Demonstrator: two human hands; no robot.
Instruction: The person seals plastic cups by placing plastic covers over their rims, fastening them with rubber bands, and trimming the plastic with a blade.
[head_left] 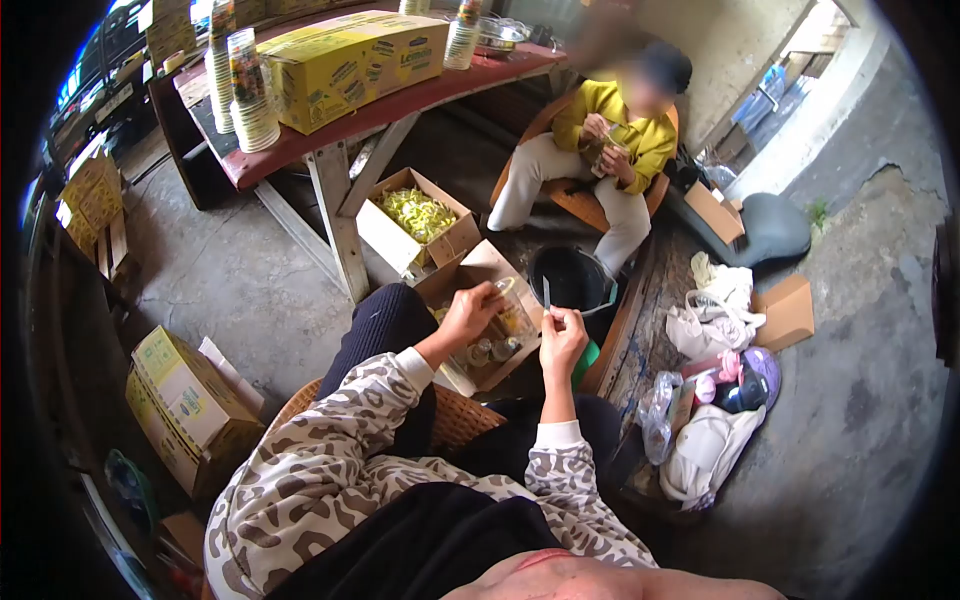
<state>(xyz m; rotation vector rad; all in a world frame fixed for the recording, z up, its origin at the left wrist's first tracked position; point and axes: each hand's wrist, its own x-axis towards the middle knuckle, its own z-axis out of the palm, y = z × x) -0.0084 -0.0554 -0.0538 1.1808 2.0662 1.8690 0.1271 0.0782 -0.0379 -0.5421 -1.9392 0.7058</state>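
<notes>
Rough concrete (262, 262) below, left grip (468, 314) pinches a clear cup (514, 308), right grip (564, 338) a slim blade (546, 292).

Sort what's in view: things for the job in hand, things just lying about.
Job, likely:
clear cup in the left hand
thin blade-like tool in the right hand
open box below

Lying about, seemingly:
clear plastic bag
white cloth bag
brown cardboard

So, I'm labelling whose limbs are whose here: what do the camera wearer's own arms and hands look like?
The left hand and right hand are bare and ungloved. The loose, pale sleeves carry grey-brown, leopard-like blotches and end in plain whitish cuffs.
</notes>
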